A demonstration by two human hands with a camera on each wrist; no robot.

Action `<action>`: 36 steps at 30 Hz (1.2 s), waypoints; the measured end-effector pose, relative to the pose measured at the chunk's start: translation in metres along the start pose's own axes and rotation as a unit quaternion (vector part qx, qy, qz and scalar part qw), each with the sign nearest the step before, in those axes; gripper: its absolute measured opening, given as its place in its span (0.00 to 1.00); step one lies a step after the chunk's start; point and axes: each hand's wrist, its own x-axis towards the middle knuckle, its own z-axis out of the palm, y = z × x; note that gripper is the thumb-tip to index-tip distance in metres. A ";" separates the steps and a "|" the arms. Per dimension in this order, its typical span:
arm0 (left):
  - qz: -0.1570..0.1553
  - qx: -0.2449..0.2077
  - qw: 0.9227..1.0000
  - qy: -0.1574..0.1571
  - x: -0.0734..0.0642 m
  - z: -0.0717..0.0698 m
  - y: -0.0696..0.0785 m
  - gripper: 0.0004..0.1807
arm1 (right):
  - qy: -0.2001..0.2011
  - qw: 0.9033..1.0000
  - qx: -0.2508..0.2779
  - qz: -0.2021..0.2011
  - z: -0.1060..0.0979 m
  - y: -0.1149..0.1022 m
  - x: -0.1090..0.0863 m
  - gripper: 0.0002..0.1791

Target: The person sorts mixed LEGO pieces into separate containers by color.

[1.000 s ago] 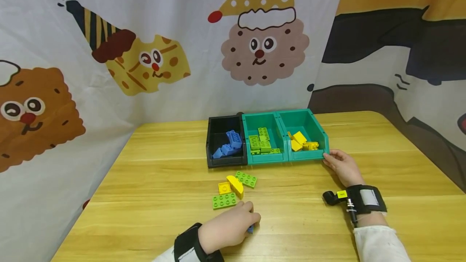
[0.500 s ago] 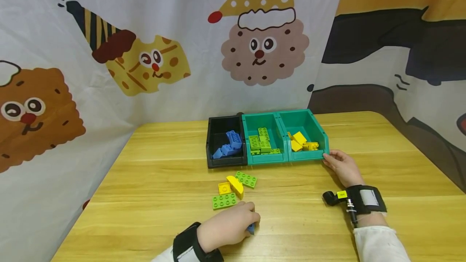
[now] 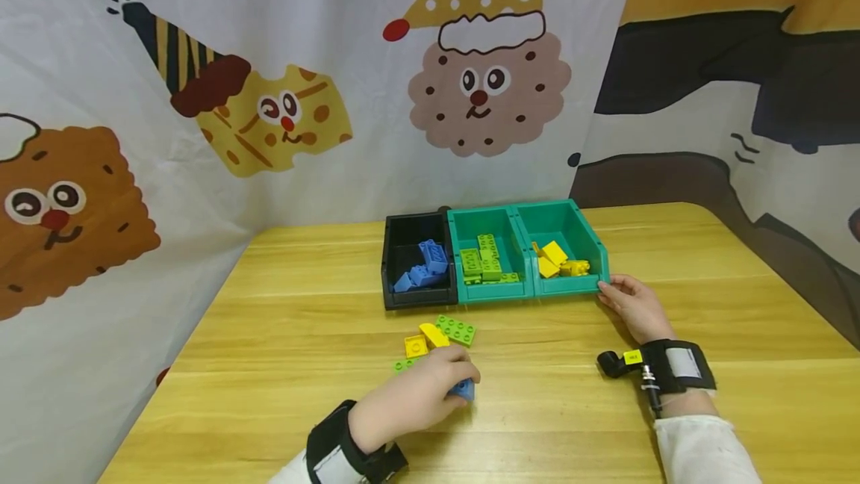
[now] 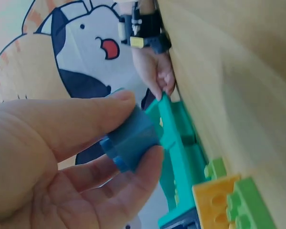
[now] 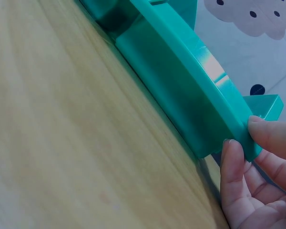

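Note:
Between the thumb and fingers of my left hand (image 3: 416, 394) is a blue building brick (image 4: 132, 138), pinched with its studs facing sideways in the left wrist view. That hand hovers just in front of the loose bricks and partly hides a green brick (image 3: 406, 364). Beyond it lie a flat yellow brick (image 3: 416, 346), a curved yellow brick (image 3: 433, 334) and another green brick (image 3: 456, 330). My right hand (image 3: 638, 310) grips the front right corner of the right green bin (image 5: 176, 90) between thumb and fingers.
Three joined bins stand at the back of the wooden table (image 3: 282, 334). The black bin (image 3: 387, 260) holds blue bricks, the middle green bin (image 3: 493, 291) green ones, the right bin yellow ones. A printed cloth (image 3: 322, 193) hangs behind.
My left hand has lifted the blue brick and moved slightly away from me, now covering part of the near green brick. My right hand stays at the bin corner.

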 end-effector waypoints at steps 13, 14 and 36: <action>-0.066 -0.072 0.943 0.319 0.009 -0.029 -0.030 0.15 | 0.004 0.999 0.035 -0.003 -0.006 -0.002 -0.001 0.18; -0.081 -0.073 0.941 0.320 0.010 -0.031 -0.034 0.15 | 0.004 0.999 0.035 -0.004 -0.006 -0.002 -0.001 0.18; -0.226 0.005 0.939 0.258 0.055 -0.031 -0.098 0.20 | 0.007 1.000 0.001 0.005 0.004 -0.004 -0.001 0.25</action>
